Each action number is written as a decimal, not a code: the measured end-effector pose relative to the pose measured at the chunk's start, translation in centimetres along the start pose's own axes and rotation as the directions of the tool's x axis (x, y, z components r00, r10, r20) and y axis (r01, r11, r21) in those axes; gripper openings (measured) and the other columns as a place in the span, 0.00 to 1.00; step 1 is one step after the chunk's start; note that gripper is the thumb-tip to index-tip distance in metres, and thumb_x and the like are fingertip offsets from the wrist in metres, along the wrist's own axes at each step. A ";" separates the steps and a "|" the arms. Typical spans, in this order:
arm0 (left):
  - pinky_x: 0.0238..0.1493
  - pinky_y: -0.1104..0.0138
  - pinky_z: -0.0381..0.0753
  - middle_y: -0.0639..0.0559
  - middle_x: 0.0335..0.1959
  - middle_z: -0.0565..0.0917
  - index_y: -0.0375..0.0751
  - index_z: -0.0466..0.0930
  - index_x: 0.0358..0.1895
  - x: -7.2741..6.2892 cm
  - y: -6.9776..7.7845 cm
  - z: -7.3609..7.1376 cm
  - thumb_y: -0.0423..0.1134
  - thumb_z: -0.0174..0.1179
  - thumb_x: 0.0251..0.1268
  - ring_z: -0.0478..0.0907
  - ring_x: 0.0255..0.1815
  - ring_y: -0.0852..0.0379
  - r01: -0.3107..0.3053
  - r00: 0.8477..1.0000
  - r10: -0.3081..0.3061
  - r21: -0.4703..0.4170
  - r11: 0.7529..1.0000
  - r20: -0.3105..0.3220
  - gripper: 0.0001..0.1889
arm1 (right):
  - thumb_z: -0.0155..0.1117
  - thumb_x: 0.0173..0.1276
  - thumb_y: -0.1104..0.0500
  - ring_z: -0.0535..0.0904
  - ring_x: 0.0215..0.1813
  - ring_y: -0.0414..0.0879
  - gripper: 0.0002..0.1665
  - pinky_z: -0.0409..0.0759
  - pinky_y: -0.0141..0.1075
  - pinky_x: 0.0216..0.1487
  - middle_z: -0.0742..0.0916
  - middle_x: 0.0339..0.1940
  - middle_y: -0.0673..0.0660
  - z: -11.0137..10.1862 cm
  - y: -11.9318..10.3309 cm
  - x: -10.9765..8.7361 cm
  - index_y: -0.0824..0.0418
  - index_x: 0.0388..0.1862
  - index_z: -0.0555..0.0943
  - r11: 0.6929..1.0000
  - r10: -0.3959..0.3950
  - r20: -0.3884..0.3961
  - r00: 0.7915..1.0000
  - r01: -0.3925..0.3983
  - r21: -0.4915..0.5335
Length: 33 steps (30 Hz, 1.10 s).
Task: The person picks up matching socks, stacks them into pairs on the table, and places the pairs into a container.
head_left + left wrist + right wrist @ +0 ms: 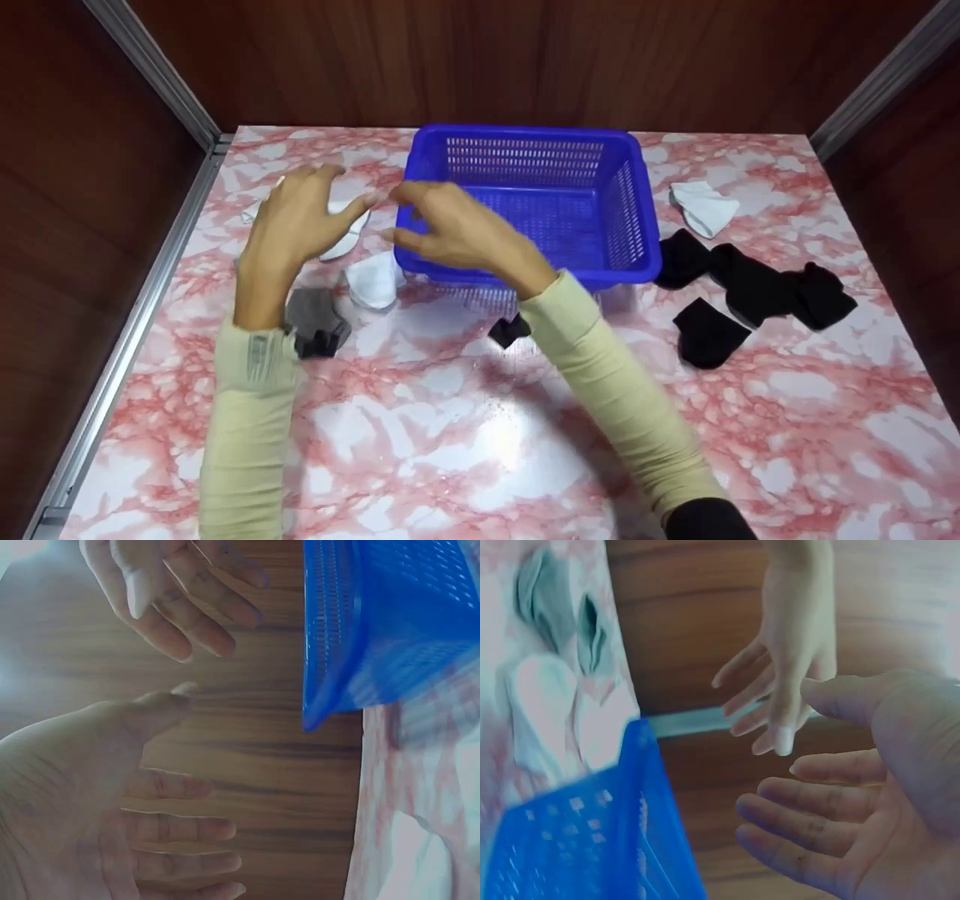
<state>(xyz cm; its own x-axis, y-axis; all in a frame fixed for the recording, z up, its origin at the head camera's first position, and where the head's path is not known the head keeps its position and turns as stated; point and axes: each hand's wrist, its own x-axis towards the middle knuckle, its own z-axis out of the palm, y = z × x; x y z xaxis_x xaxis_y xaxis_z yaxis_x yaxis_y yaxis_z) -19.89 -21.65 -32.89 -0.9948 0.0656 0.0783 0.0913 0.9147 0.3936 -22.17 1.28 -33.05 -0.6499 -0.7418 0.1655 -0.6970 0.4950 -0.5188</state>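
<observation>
Both hands hover in the air, facing each other, with nothing held in either. In the head view the left hand (pixel 296 217) is over the left part of the table, above white socks (pixel 371 281) and a grey sock (pixel 311 311). The right hand (pixel 465 229) is above the left side of a blue plastic basket (pixel 532 133), which has no socks inside. Fingers of both hands are spread and relaxed in the left wrist view, where the right hand (pixel 176 592) appears above the left hand (pixel 75 802).
Right of the basket lie several black socks (pixel 711 334) and a white sock (pixel 703 208). A small black piece of fabric (pixel 507 331) lies in front of the basket, partly behind the right forearm. Wood-look panels (pixel 510 60) with metal edging enclose the marbled table (pixel 420 450).
</observation>
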 end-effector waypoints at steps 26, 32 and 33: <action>0.62 0.37 0.77 0.26 0.59 0.81 0.25 0.76 0.65 -6.5 -9.0 3.3 0.54 0.61 0.74 0.79 0.61 0.30 0.236 0.953 -0.210 -0.105 0.966 0.217 0.33 | 0.66 0.76 0.54 0.91 0.47 0.48 0.20 0.87 0.33 0.50 0.92 0.48 0.61 10.7 -1.4 0.5 0.68 0.56 0.84 0.971 0.020 0.082 0.996 -0.039 0.234; 0.62 0.37 0.78 0.22 0.63 0.78 0.23 0.72 0.69 -7.2 -10.0 4.5 0.52 0.63 0.74 0.78 0.63 0.27 0.292 0.912 -0.252 -0.080 0.953 0.324 0.35 | 0.67 0.74 0.55 0.89 0.45 0.45 0.18 0.85 0.29 0.47 0.93 0.46 0.59 13.0 -1.4 0.8 0.68 0.54 0.86 0.962 0.091 0.115 0.989 -0.117 0.245; 0.60 0.39 0.79 0.22 0.62 0.79 0.22 0.72 0.69 -7.3 -10.1 4.7 0.51 0.64 0.73 0.79 0.61 0.28 0.294 0.910 -0.254 -0.078 0.953 0.328 0.35 | 0.68 0.74 0.55 0.89 0.45 0.45 0.18 0.84 0.28 0.46 0.93 0.45 0.59 13.5 -1.5 0.8 0.68 0.53 0.86 0.961 0.101 0.120 0.988 -0.128 0.244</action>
<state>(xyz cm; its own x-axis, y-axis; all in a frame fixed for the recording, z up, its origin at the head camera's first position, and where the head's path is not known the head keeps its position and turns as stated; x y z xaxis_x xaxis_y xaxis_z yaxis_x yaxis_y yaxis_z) -13.81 -29.49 -41.74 -0.9433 -0.0413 -0.3294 -0.2015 0.8597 0.4693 -17.58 -6.15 -43.47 -0.6760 -0.7368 0.0102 -0.5127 0.4604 -0.7247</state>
